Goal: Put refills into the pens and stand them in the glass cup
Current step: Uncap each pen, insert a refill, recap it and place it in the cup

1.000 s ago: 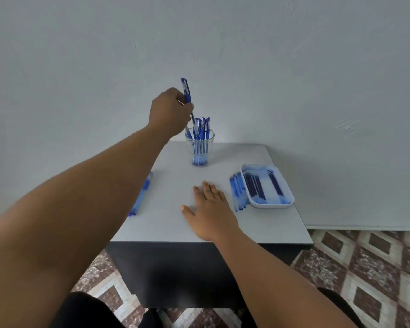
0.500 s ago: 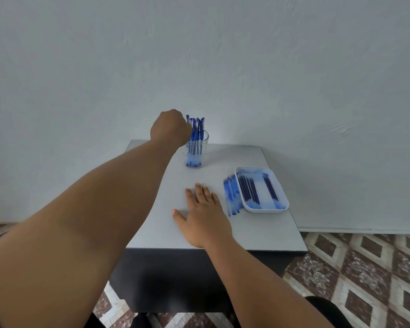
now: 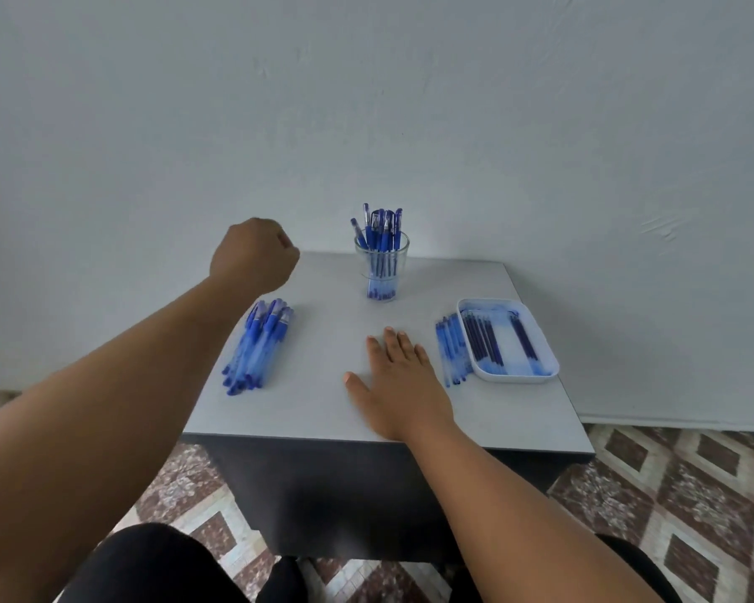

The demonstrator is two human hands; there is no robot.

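A glass cup (image 3: 382,272) stands at the back middle of the grey table (image 3: 323,406), with several blue pens (image 3: 379,230) upright in it. My left hand (image 3: 253,258) hovers to the left of the cup with its fingers curled into a fist, holding nothing. Below that hand a pile of blue pens (image 3: 257,346) lies on the table's left side. My right hand (image 3: 399,380) rests flat on the table, fingers straight. Several clear blue pen parts (image 3: 451,348) lie beside a white tray (image 3: 549,367) that holds dark blue refills (image 3: 484,339).
The table stands against a plain pale wall. Its front edge is close to my knees, and a patterned tile floor (image 3: 693,493) lies on both sides.
My left hand let go of the pen in the cup and drew back to the left, now a bare fist. The camera shifted, bringing the left pile of pens into view. The right hand stayed flat.
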